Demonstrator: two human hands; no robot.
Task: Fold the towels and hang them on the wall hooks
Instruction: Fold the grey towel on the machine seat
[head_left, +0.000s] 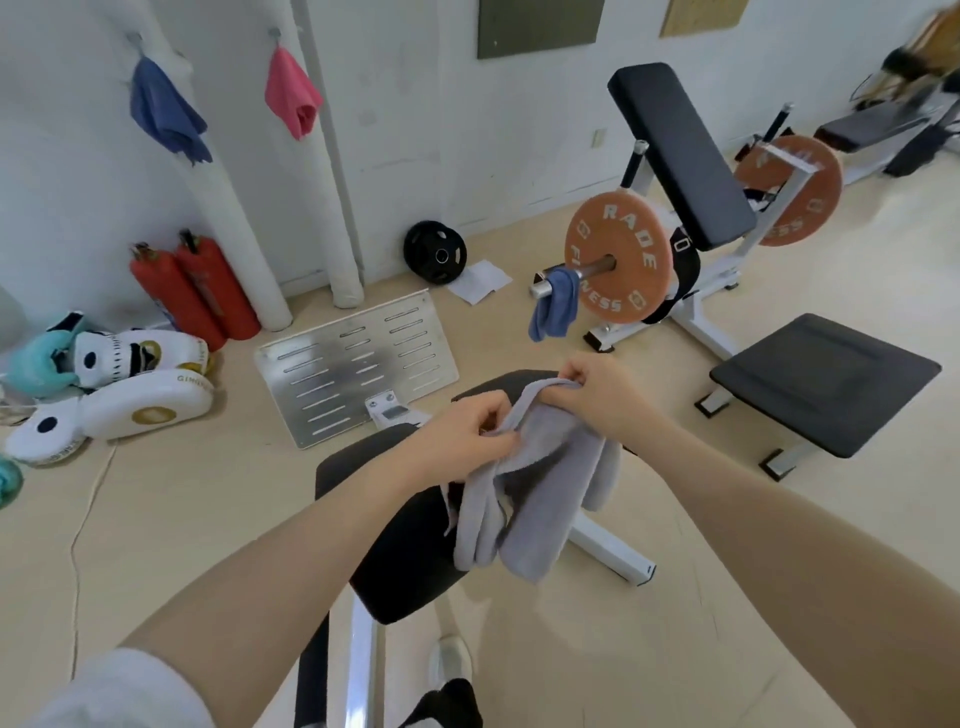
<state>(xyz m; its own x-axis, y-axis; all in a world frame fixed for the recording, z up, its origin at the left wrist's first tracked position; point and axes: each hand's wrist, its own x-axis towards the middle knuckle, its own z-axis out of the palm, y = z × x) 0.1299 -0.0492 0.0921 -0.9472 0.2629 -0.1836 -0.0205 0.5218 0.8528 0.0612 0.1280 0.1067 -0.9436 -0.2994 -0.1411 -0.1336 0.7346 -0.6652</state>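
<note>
A grey towel (535, 493) hangs bunched between both hands above a black padded bench (410, 551). My left hand (462, 431) pinches its upper edge on the left. My right hand (597, 395) grips the top edge on the right. On the far wall a blue towel (163, 111) and a pink towel (293, 93) hang from two hooks. Another blue towel (556, 306) is draped over the end of a barbell. A white cloth (480, 283) lies on the floor by the wall.
A weight machine with orange plates (618, 260) and a black seat pad (826, 382) stand to the right. A slotted metal plate (358, 364) lies on the floor ahead. Two red extinguishers (197, 291) and white boxing pads (130, 395) sit at left.
</note>
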